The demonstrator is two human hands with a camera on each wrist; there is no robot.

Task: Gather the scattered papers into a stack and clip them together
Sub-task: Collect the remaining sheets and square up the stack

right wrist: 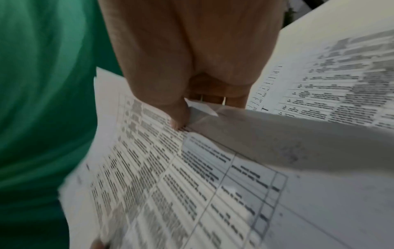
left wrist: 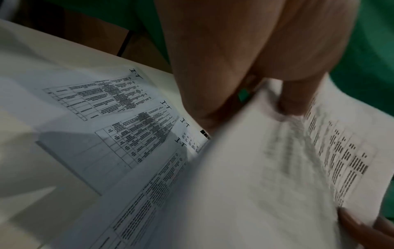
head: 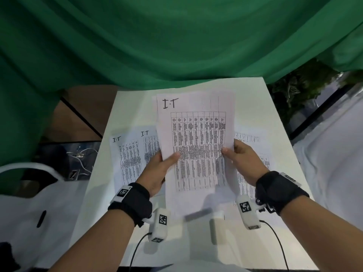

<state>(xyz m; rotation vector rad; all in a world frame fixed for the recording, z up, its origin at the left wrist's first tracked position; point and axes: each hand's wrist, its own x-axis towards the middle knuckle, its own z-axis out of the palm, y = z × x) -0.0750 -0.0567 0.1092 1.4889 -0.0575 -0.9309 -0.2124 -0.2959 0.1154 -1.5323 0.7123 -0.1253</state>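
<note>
I have a few papers [head: 196, 138] lifted off the table [head: 275, 222], my left hand [head: 157, 171] and right hand [head: 243, 160] each pinching a side edge, thumb on top. Gathering is only partly done, I judge: loose sheets [head: 133, 154] lie left and more sheets [head: 253, 173] right. A blurred dark bar [head: 198, 214] near me may be the clip; clipping is not started.

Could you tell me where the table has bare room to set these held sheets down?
Bare table lies beyond the left sheets, by the green cloth. Both sides are crowded: the right sheets cover the other side.
</note>
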